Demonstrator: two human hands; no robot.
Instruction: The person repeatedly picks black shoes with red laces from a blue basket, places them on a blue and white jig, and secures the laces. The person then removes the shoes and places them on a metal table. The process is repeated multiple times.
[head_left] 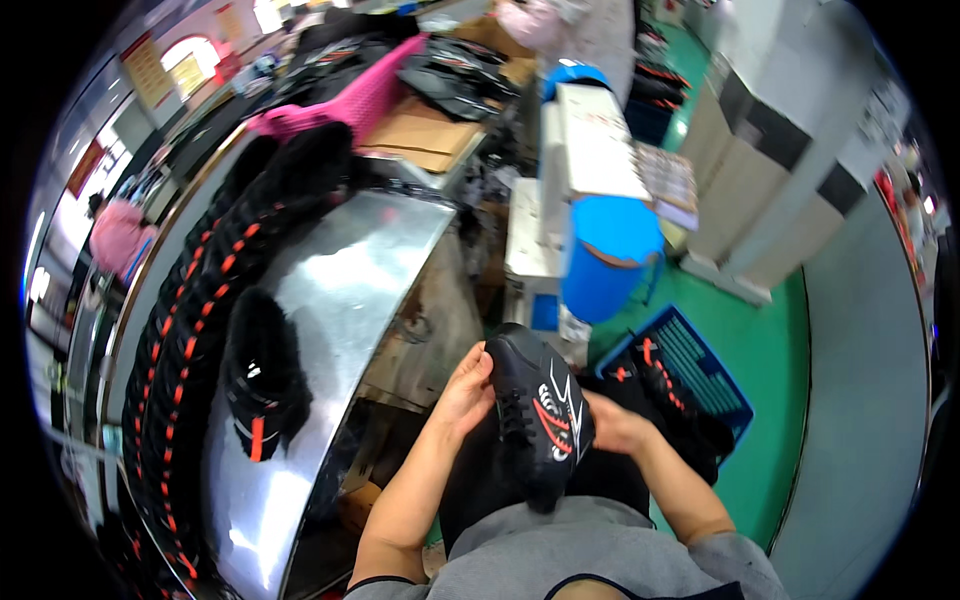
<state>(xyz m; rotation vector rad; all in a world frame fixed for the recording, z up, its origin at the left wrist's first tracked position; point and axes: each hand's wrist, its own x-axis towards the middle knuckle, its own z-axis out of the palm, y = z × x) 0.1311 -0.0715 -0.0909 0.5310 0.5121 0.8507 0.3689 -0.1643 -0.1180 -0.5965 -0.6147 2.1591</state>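
Grasped in L hand point(467, 392) & R hand point(614, 424): blk shoe point(540, 400), toe fwd. On counter point(355, 235): 2nd shoe point(265, 375), beside shoe rows point(190, 340). R side: blue crate point(722, 385).

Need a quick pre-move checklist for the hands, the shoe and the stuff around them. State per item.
1. Left hand on the black shoe: ok, at its side near the toe.
2. Right hand on the shoe: ok, at the opposite side.
3. Red-and-white side print facing the camera: ok.
4. Sole condition: cannot tell, turned out of view.
5. Lone shoe on the metal table apart from the shoe row: ok, a gap shows.
6. Blue crate on the floor empty: not ok, dark footwear with red marks lies in it.
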